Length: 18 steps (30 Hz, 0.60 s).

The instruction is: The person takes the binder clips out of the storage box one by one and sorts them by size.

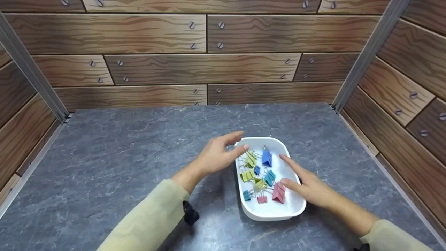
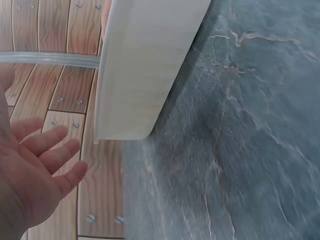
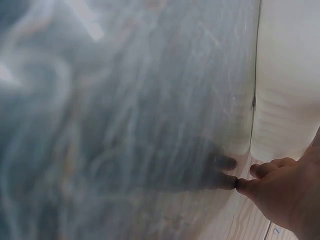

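Note:
A white plastic tub (image 1: 258, 211) stands on the grey marbled table, holding several binder clips in yellow-green, blue, teal and pink. Over its upper left rim is my left hand (image 1: 217, 155), thumb and fingers spread apart and nothing between them. In the left wrist view the left hand (image 2: 37, 165) shows loosely bent fingers beside the tub wall (image 2: 145, 75). My right hand (image 1: 310, 184) is at the tub's right rim, its thumb reaching over the inside near a large pink binder clip (image 1: 278, 192). A large blue binder clip (image 1: 267, 158) lies toward the tub's far end.
The marbled tabletop (image 1: 139, 146) extends around the tub. Wood-patterned panels (image 1: 209, 68) wall off the back and both sides, with metal corner posts (image 1: 369, 55) between them. A black strap (image 1: 190, 212) sits at the left sleeve cuff.

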Each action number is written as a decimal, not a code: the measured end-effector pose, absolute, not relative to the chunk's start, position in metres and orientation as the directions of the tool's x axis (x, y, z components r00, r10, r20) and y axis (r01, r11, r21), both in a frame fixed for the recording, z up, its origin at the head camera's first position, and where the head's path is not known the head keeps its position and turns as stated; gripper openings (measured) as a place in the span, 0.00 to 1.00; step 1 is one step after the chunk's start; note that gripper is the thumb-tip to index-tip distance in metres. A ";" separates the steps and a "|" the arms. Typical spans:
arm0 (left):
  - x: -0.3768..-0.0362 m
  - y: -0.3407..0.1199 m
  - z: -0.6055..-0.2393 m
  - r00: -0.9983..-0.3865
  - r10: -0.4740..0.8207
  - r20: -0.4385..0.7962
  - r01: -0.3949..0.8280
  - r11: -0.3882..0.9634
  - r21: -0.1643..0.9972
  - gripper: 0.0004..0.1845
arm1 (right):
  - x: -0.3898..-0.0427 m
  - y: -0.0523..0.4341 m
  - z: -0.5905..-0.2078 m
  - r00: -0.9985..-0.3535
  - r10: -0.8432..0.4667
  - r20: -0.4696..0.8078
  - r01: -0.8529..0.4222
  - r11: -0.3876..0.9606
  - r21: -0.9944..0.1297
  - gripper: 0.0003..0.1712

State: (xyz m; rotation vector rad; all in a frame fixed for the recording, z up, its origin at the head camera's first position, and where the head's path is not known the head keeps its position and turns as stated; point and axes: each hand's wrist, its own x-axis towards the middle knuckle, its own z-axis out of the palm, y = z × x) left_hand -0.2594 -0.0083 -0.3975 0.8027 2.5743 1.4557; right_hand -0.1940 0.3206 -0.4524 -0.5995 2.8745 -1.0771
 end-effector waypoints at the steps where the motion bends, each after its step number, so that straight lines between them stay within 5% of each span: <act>1: -0.262 -0.006 -0.398 -0.862 0.473 0.180 0.394 0.405 0.825 0.38 | -0.194 0.321 -0.452 -0.926 -0.357 0.121 -0.349 0.690 -0.634 0.44; 18: -0.285 0.016 -0.409 -0.846 0.502 0.180 0.443 0.474 0.761 0.24 | -0.193 0.321 -0.452 -0.931 -0.350 0.101 -0.330 0.694 -0.640 0.45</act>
